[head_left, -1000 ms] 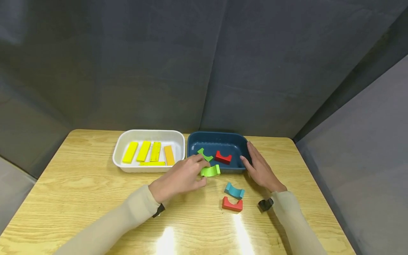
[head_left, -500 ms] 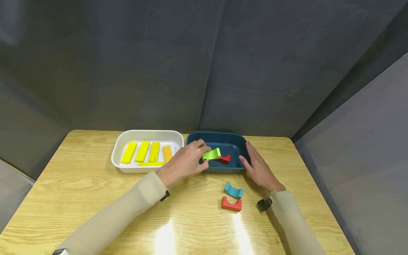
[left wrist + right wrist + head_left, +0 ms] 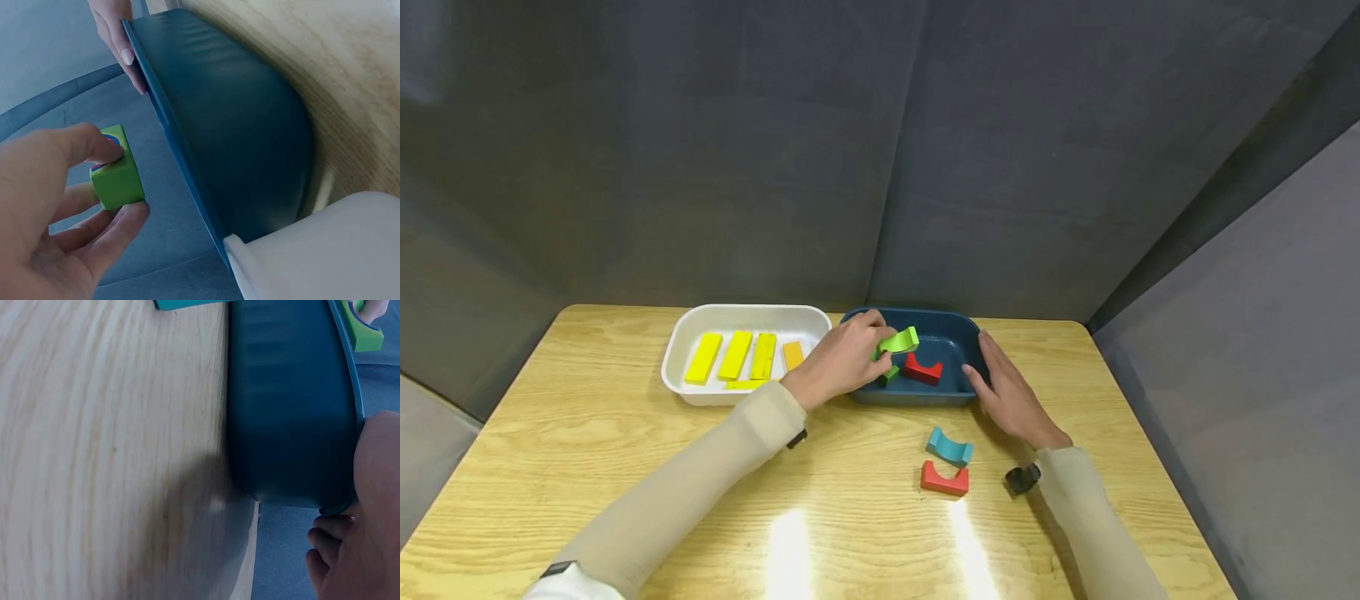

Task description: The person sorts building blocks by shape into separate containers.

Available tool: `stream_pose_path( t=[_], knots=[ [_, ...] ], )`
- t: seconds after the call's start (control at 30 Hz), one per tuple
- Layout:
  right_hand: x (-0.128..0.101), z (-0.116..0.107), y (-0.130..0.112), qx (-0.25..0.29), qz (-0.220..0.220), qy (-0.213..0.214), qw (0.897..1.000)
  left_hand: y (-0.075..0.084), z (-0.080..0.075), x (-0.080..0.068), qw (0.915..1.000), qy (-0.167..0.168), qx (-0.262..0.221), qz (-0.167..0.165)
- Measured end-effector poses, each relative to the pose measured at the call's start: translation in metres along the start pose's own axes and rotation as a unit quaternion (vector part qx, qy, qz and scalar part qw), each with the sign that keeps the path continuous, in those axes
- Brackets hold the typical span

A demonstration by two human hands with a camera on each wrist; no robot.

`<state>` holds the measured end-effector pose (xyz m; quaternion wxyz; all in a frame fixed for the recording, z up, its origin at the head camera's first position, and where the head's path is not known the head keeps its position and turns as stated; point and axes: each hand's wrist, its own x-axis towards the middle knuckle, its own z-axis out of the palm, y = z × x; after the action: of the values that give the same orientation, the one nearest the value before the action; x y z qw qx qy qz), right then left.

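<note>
My left hand (image 3: 847,354) pinches a light green arch block (image 3: 901,340) between thumb and fingers, held over the dark blue tray (image 3: 917,400). In the left wrist view the green block (image 3: 122,181) shows a coloured curved face partly covered by a finger. My right hand (image 3: 1018,404) holds the right end of the blue tray, thumb over the rim and fingers down the outer wall (image 3: 294,425). Inside that tray lie a red arch block (image 3: 922,369) and a second green block (image 3: 889,374), the latter partly hidden by the left hand.
A white tray (image 3: 673,367) adjoins the blue one on the left, with several yellow blocks (image 3: 703,358) and an orange block (image 3: 792,355) inside. On the wooden table in front lie a blue arch block (image 3: 950,448) and a red arch block (image 3: 945,479). A dark curtain hangs behind.
My left hand has carried the light green arch block from the blue tray's front rim up and back over its inside. My right hand has stayed at the tray's right end.
</note>
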<state>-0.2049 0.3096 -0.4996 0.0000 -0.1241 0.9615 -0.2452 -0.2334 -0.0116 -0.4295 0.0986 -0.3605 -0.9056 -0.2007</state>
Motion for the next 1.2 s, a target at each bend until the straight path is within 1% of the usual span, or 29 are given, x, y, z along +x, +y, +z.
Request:
stream_pose_path(
  t=[0.17,0.27,0.47,0.67,0.8,0.9,1.03,1.2],
  knots=[
    [0.0,0.0,-0.001,-0.004,0.003,0.001,1.0,-0.002,0.002,0.009,0.9991,-0.014,-0.036,-0.016],
    [0.0,0.0,-0.001,-0.003,0.002,0.004,1.0,-0.003,0.002,0.015,0.9984,-0.018,-0.049,-0.023],
    [0.0,0.0,-0.002,-0.003,-0.003,0.005,1.0,-0.003,0.002,0.028,0.9981,-0.035,-0.039,-0.033],
    [0.002,0.001,-0.003,-0.002,-0.003,0.004,1.0,-0.008,0.008,0.039,0.9954,-0.062,-0.04,-0.061],
    [0.002,0.001,-0.004,-0.003,-0.001,0.001,1.0,-0.013,0.016,0.043,0.9946,-0.069,-0.041,-0.066],
    [0.002,0.002,-0.005,-0.002,-0.002,-0.002,1.0,-0.018,0.021,0.045,0.9932,-0.076,-0.044,-0.076],
    [0.001,0.002,-0.006,0.0,0.0,-0.005,1.0,-0.022,0.024,0.047,0.9908,-0.089,-0.041,-0.094],
    [-0.001,0.001,-0.007,0.0,0.001,-0.004,1.0,-0.023,0.026,0.049,0.9901,-0.09,-0.037,-0.101]
  ],
)
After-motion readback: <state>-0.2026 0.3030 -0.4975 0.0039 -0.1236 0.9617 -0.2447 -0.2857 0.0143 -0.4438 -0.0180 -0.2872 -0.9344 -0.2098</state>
